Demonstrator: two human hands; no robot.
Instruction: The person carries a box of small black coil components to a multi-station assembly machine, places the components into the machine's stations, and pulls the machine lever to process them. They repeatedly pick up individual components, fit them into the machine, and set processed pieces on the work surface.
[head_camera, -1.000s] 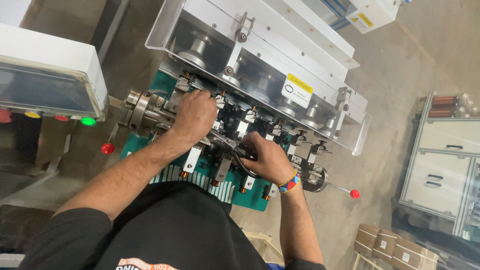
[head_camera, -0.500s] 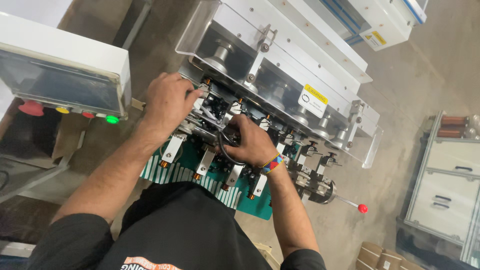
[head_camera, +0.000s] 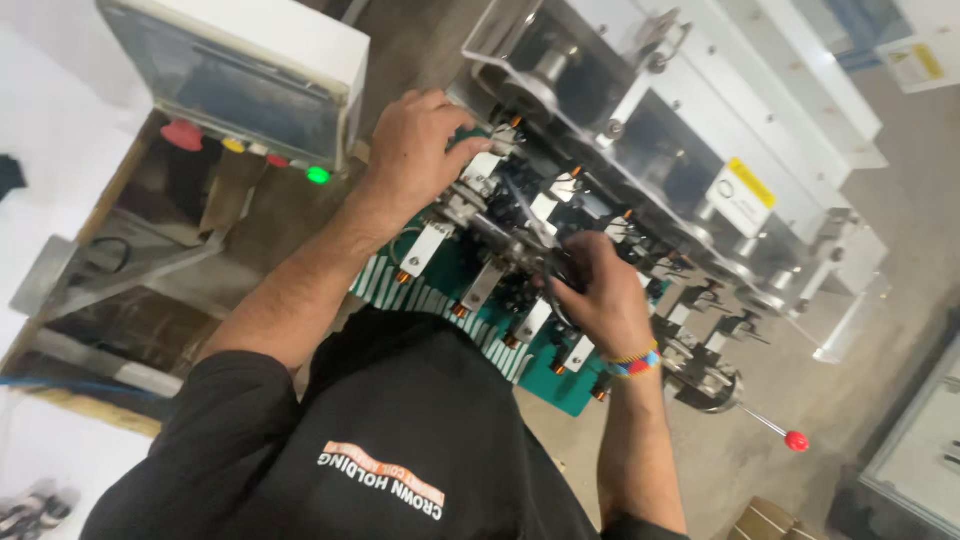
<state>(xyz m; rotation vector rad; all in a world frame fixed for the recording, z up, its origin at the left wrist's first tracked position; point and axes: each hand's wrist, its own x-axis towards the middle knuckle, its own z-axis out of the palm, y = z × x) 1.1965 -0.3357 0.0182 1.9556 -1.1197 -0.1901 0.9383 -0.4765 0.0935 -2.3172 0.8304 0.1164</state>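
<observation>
I look down at a machine with a row of small metal clamp stations (head_camera: 520, 220) on a green base (head_camera: 560, 385). My left hand (head_camera: 415, 150) rests on the left end of the row, fingers curled over a metal part there. My right hand (head_camera: 600, 290) is closed around a dark part in the middle of the row; a coloured band sits on that wrist. Behind the row a clear guard (head_camera: 600, 110) covers rollers in the grey machine body. What the fingers grip is partly hidden.
A control box (head_camera: 240, 70) with a red knob, coloured buttons and a lit green lamp (head_camera: 318, 175) hangs at the upper left. A lever with a red ball (head_camera: 796, 440) sticks out at the right. Cardboard boxes (head_camera: 770, 520) lie on the floor.
The view has swung right and closer, so the control box fills the upper left. Both hands stay on the clamp row; my left has shifted toward its left end.
</observation>
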